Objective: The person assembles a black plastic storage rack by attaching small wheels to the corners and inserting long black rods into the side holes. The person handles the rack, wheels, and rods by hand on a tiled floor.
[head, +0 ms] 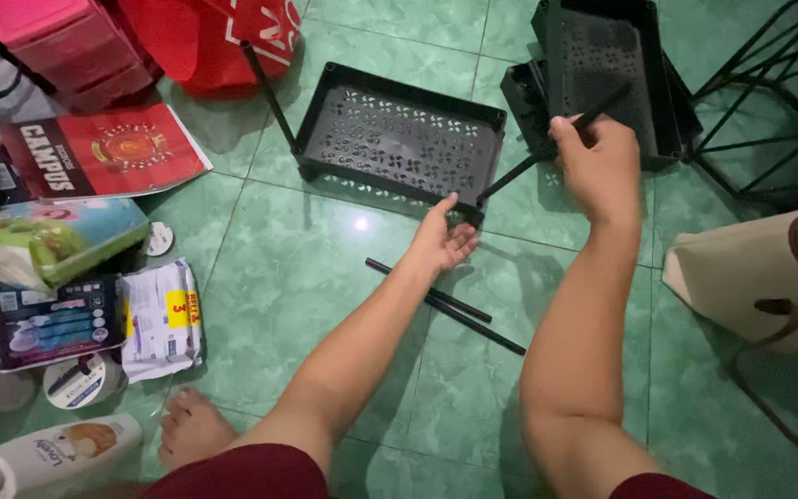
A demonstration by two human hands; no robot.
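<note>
A black perforated plastic shelf tray (397,139) lies on the green tiled floor. One thin black rod (268,91) stands up from its far left corner. My left hand (443,242) rests with fingers spread against the tray's near right corner. My right hand (593,164) is closed around another black rod (517,174) that slants down into that same corner. Two loose black rods (445,305) lie on the floor just beside my left wrist.
More black trays (602,74) are stacked at the back right beside a black wire frame (768,111). A beige bag (750,277) sits right. Packets, a red booklet (103,152), a lotion bottle (53,455) and a red bag (205,42) crowd the left. My foot (191,430) is below.
</note>
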